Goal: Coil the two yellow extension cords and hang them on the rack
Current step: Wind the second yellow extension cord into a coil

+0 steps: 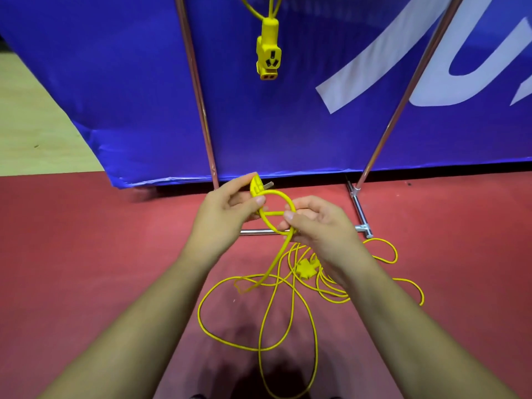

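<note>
One yellow extension cord hangs from above between the rack's poles, its socket end (268,50) dangling in front of the blue banner. The second yellow cord (288,312) lies in loose loops on the red floor, with its yellow socket block (306,267) among them. My left hand (227,210) grips this cord's plug end (256,185), metal prongs pointing right. My right hand (313,218) pinches the cord where a small loop (277,211) crosses between both hands. From that loop the cord drops to the floor.
The rack's two chrome poles (198,90) (403,90) rise in front of a blue banner (288,125) with white lettering. Its base bars (359,208) lie on the red floor just beyond my hands. Pale wooden flooring (34,133) shows at the left.
</note>
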`<action>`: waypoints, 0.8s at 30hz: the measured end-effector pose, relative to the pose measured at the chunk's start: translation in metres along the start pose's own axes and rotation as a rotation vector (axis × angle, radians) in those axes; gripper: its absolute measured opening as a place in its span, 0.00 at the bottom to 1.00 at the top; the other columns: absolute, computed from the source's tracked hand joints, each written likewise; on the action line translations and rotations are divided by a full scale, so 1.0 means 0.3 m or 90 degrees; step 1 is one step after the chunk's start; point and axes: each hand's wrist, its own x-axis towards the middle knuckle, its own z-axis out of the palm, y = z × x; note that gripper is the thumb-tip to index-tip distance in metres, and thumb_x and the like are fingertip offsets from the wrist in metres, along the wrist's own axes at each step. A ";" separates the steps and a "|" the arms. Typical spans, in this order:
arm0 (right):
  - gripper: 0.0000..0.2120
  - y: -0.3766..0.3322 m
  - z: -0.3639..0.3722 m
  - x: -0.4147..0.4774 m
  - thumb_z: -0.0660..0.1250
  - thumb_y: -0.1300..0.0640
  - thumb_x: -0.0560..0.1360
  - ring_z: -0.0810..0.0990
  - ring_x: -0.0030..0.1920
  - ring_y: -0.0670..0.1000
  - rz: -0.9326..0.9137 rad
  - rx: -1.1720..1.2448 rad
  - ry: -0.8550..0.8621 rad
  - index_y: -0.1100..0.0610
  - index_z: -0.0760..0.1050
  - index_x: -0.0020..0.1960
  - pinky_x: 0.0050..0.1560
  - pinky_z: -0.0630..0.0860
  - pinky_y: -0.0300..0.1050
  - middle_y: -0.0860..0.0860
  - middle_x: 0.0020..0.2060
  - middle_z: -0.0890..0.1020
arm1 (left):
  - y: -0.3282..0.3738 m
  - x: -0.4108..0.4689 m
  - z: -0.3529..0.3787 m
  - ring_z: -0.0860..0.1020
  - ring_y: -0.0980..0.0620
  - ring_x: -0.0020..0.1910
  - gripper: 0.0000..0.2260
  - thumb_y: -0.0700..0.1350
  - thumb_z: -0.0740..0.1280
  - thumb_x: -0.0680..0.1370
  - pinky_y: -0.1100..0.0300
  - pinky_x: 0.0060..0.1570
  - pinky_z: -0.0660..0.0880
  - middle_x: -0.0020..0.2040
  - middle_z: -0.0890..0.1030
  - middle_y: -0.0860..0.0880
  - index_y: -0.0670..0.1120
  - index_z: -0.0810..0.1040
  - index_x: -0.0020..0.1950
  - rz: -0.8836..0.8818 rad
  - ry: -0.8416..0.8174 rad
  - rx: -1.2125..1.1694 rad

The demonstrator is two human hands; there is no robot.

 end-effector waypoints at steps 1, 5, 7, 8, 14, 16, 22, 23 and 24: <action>0.04 -0.006 -0.002 -0.003 0.66 0.65 0.76 0.81 0.39 0.53 0.014 0.026 -0.012 0.61 0.75 0.51 0.44 0.78 0.46 0.56 0.36 0.83 | -0.001 0.002 0.001 0.84 0.48 0.46 0.18 0.35 0.69 0.75 0.53 0.49 0.80 0.47 0.84 0.41 0.44 0.76 0.65 -0.025 -0.003 -0.044; 0.05 -0.015 -0.005 -0.010 0.67 0.62 0.77 0.82 0.41 0.54 0.066 0.019 -0.050 0.61 0.75 0.52 0.45 0.79 0.47 0.56 0.39 0.83 | 0.001 0.003 -0.004 0.83 0.48 0.42 0.10 0.36 0.68 0.76 0.60 0.40 0.79 0.49 0.82 0.35 0.40 0.78 0.56 -0.084 -0.056 -0.074; 0.09 -0.009 -0.007 -0.005 0.66 0.54 0.78 0.81 0.38 0.50 0.060 -0.042 -0.013 0.58 0.76 0.55 0.43 0.76 0.48 0.50 0.39 0.83 | -0.002 0.003 -0.012 0.80 0.54 0.36 0.07 0.36 0.69 0.75 0.66 0.35 0.75 0.43 0.82 0.37 0.40 0.80 0.53 -0.051 -0.123 0.036; 0.10 -0.009 -0.008 -0.003 0.65 0.51 0.79 0.79 0.36 0.49 0.051 -0.061 0.000 0.56 0.77 0.57 0.40 0.75 0.47 0.48 0.39 0.83 | -0.004 0.002 -0.015 0.78 0.57 0.34 0.07 0.36 0.70 0.75 0.69 0.33 0.72 0.41 0.81 0.41 0.41 0.81 0.53 -0.031 -0.163 0.095; 0.06 -0.003 -0.011 -0.010 0.65 0.62 0.79 0.80 0.33 0.53 0.037 -0.025 -0.039 0.63 0.76 0.54 0.37 0.80 0.46 0.58 0.39 0.82 | -0.020 -0.005 -0.023 0.77 0.55 0.38 0.11 0.37 0.73 0.72 0.66 0.37 0.73 0.41 0.81 0.47 0.44 0.81 0.54 -0.015 -0.218 0.131; 0.06 -0.007 -0.017 -0.008 0.63 0.64 0.79 0.82 0.35 0.56 0.046 0.053 -0.036 0.64 0.74 0.55 0.40 0.82 0.47 0.61 0.42 0.82 | -0.030 -0.005 -0.031 0.79 0.53 0.40 0.11 0.37 0.71 0.74 0.63 0.40 0.76 0.44 0.82 0.45 0.41 0.78 0.56 -0.067 -0.216 0.086; 0.06 -0.017 -0.043 -0.004 0.60 0.66 0.80 0.83 0.39 0.57 0.091 0.127 -0.022 0.62 0.74 0.54 0.43 0.82 0.49 0.61 0.44 0.82 | -0.043 -0.009 -0.034 0.77 0.53 0.34 0.03 0.38 0.66 0.78 0.60 0.39 0.74 0.34 0.81 0.47 0.38 0.78 0.47 -0.075 -0.237 0.104; 0.05 -0.020 -0.045 -0.003 0.60 0.66 0.79 0.83 0.41 0.59 0.099 0.119 -0.028 0.61 0.74 0.53 0.45 0.81 0.50 0.60 0.44 0.82 | -0.043 -0.006 -0.033 0.76 0.54 0.34 0.03 0.39 0.67 0.78 0.60 0.38 0.73 0.34 0.80 0.48 0.39 0.78 0.47 -0.066 -0.220 0.105; 0.05 -0.023 -0.049 -0.003 0.61 0.66 0.79 0.82 0.43 0.60 0.105 0.113 -0.038 0.61 0.74 0.52 0.48 0.80 0.52 0.59 0.43 0.82 | -0.042 -0.005 -0.032 0.76 0.54 0.34 0.03 0.39 0.67 0.78 0.61 0.37 0.72 0.34 0.79 0.48 0.40 0.78 0.47 -0.058 -0.205 0.110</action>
